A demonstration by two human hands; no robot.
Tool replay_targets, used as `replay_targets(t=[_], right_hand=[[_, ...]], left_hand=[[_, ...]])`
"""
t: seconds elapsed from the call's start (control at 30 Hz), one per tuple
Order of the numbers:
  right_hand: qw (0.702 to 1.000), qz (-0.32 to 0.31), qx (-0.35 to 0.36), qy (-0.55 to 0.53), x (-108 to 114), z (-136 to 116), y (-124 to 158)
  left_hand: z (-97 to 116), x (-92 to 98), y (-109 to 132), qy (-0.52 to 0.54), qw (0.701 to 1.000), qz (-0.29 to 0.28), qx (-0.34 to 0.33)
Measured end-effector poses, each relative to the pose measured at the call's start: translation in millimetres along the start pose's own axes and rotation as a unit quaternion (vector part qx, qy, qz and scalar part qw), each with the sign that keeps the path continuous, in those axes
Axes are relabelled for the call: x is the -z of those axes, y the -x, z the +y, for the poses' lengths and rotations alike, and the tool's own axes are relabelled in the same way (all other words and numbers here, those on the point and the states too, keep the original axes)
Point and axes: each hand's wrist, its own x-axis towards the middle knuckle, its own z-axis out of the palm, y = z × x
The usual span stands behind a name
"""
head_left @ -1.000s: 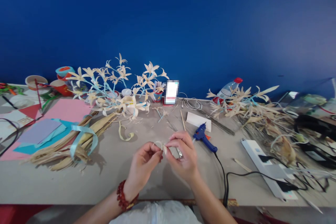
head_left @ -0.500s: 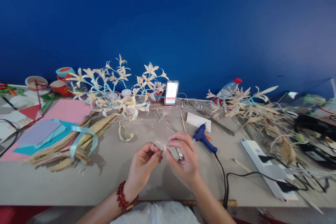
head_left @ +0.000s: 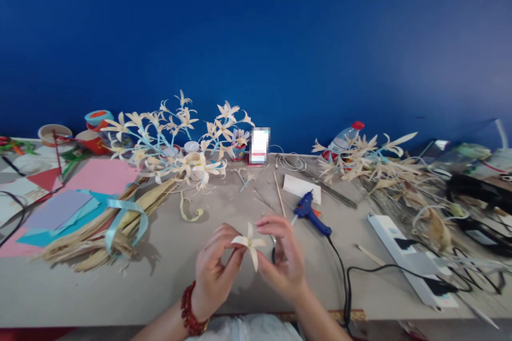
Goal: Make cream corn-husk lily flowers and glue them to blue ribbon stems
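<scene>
A cream artificial flower [head_left: 250, 243], with narrow pointed petals and a small pale centre, faces me just above the table. My left hand [head_left: 216, 261] is closed, pinching the flower from behind; its stem or base is hidden by the fingers. Beside the petals on the other side, my right hand [head_left: 282, 256] has thumb and fingers apart, the thumb close to the lower petal; whether it touches is hard to tell. Scissors [head_left: 273, 248] lie partly hidden behind my right hand.
A blue glue gun [head_left: 310, 210] lies right of my hands, its cord running to the front edge. Farther right is a white power strip [head_left: 412, 264]. Dried husks [head_left: 96, 232] with blue ribbon lie left. Finished flowers [head_left: 184, 117] stand at the back, near a phone [head_left: 260, 144].
The flower has turned so its open face shows toward me. My right hand's fingers have spread from the petal they were pinching. The view has shifted slightly.
</scene>
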Motion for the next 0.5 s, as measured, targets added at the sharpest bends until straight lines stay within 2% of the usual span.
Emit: replay_targets(t=[0.17, 0.3, 0.5], right_hand=[[1.000, -0.011, 0.012, 0.001, 1.2, -2.3, -3.1], [1.000, -0.009, 0.022, 0.008, 1.0, -2.6, -4.0], [1.000, -0.012, 0.027, -0.002, 0.6, -2.2, -3.4]], left_hand=[[-4.1, 2.2, -1.4, -0.050, 0.992, -0.038, -0.108], [-2.9, 2.7, -1.8, -0.068, 0.986, -0.050, -0.141], [-0.8, 2.9, -1.6, -0.079, 0.984, -0.053, -0.149]])
